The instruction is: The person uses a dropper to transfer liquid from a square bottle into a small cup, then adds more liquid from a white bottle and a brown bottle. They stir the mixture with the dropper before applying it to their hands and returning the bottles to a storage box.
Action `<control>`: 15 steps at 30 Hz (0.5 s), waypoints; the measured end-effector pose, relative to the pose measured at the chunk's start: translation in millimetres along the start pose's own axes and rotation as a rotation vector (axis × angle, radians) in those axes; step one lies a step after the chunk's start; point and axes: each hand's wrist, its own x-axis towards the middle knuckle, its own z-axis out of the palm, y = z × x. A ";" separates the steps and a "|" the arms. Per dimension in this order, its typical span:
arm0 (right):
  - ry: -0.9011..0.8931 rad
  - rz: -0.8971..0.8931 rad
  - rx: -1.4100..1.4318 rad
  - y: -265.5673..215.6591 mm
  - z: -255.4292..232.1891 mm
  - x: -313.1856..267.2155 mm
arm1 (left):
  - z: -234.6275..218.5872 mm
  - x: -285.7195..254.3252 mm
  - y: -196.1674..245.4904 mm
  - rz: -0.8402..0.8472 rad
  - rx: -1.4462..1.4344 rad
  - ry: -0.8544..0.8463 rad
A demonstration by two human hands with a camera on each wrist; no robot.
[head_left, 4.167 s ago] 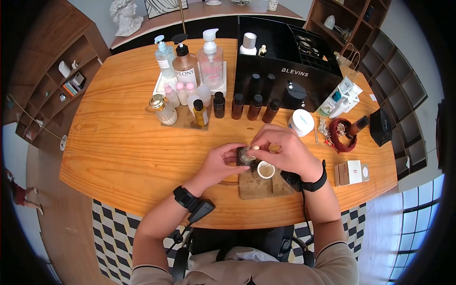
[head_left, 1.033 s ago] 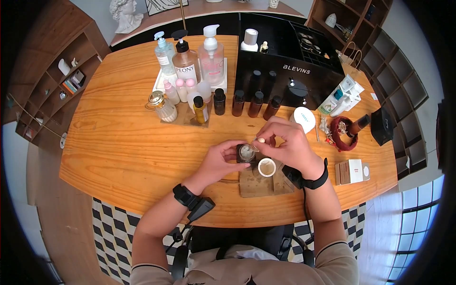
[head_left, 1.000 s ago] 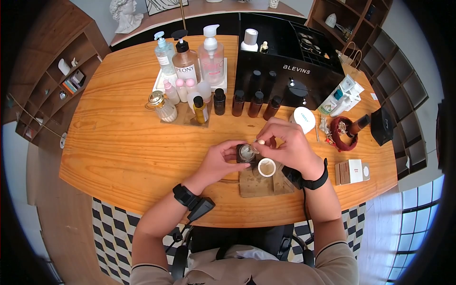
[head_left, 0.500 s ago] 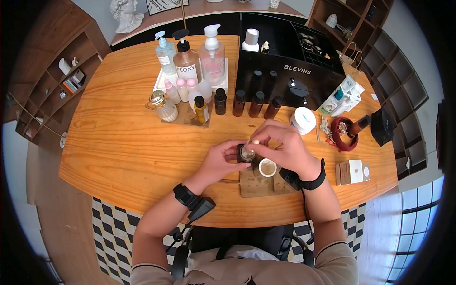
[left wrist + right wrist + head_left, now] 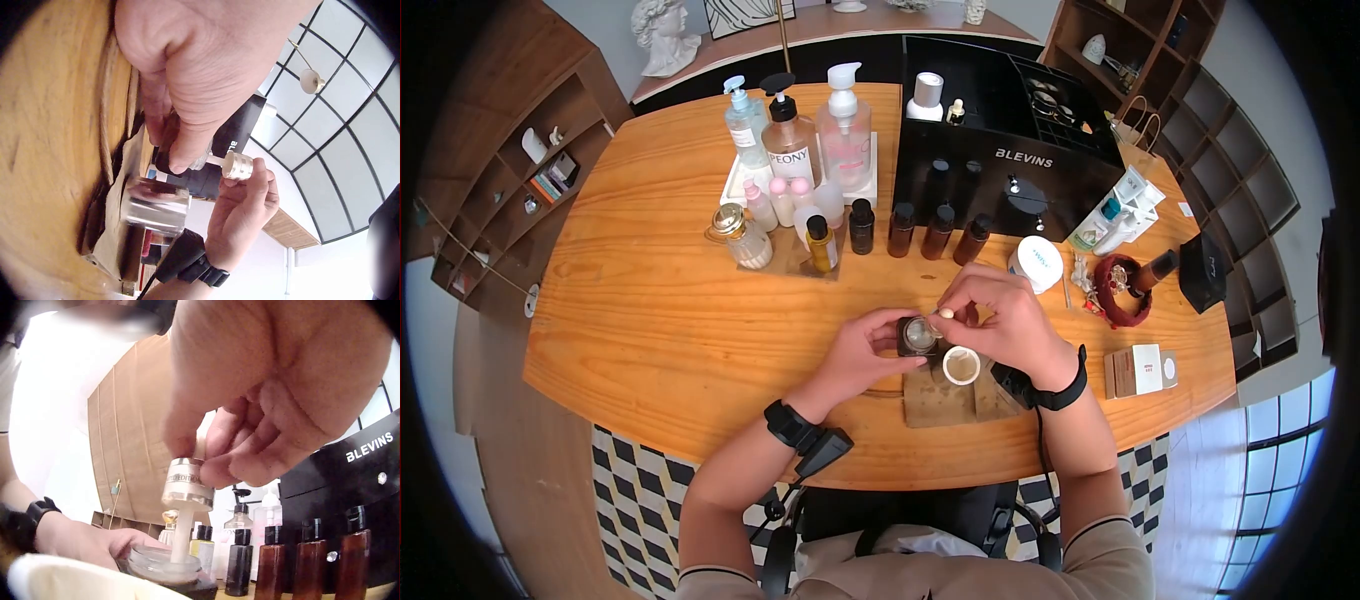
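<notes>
My left hand (image 5: 862,350) holds a small dark square jar (image 5: 917,337) with a round clear glass mouth, fingers behind it and thumb in front. My right hand (image 5: 1003,322) pinches a dropper (image 5: 187,487) by its cream bulb. The dropper has a white collar with silver bands and lettering. In the right wrist view its pale tube points down into the glass mouth (image 5: 165,561) of the jar. Right beside the jar stands a small white-rimmed cup (image 5: 961,366) with pale contents. Its silvery side (image 5: 156,205) shows in the left wrist view.
Under the cup lies a brown board (image 5: 940,400). Several dark bottles (image 5: 938,233) stand in front of a black BLEVINS case (image 5: 960,165). A white round jar (image 5: 1036,263) and red bowl (image 5: 1121,312) sit at right; pump bottles (image 5: 792,140) stand at back left.
The dropper has gone from over the jar's mouth toward its right edge, showing more of the opening. My left hand keeps its hold on the jar. The head view has shifted slightly.
</notes>
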 end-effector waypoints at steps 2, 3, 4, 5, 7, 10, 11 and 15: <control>-0.050 0.042 0.014 0.6 1.8 0.3 | -0.3 -0.1 -2.2 0.005 -0.018 -0.004; 0.003 -0.057 0.024 4.4 6.1 2.0 | -0.8 0.3 -3.6 0.008 -0.023 -0.006; 0.056 -0.157 0.033 6.4 8.5 3.0 | -1.1 0.5 -4.2 0.010 -0.028 -0.008; 0.056 -0.155 0.034 6.8 7.7 2.4 | -0.9 0.2 -4.3 0.008 -0.029 -0.008; 0.085 -0.073 -0.032 7.3 4.2 0.8 | -0.3 0.3 -3.9 0.017 -0.048 -0.008; -0.040 -0.015 -0.034 2.0 -0.8 -0.4 | -0.2 0.1 -2.4 0.000 -0.025 -0.006; -0.040 -0.013 -0.033 2.5 1.7 -0.3 | -0.2 0.1 -2.9 -0.001 -0.026 -0.006; 0.062 -0.104 0.012 8.4 9.3 1.2 | -0.3 0.1 -2.2 0.001 -0.051 -0.004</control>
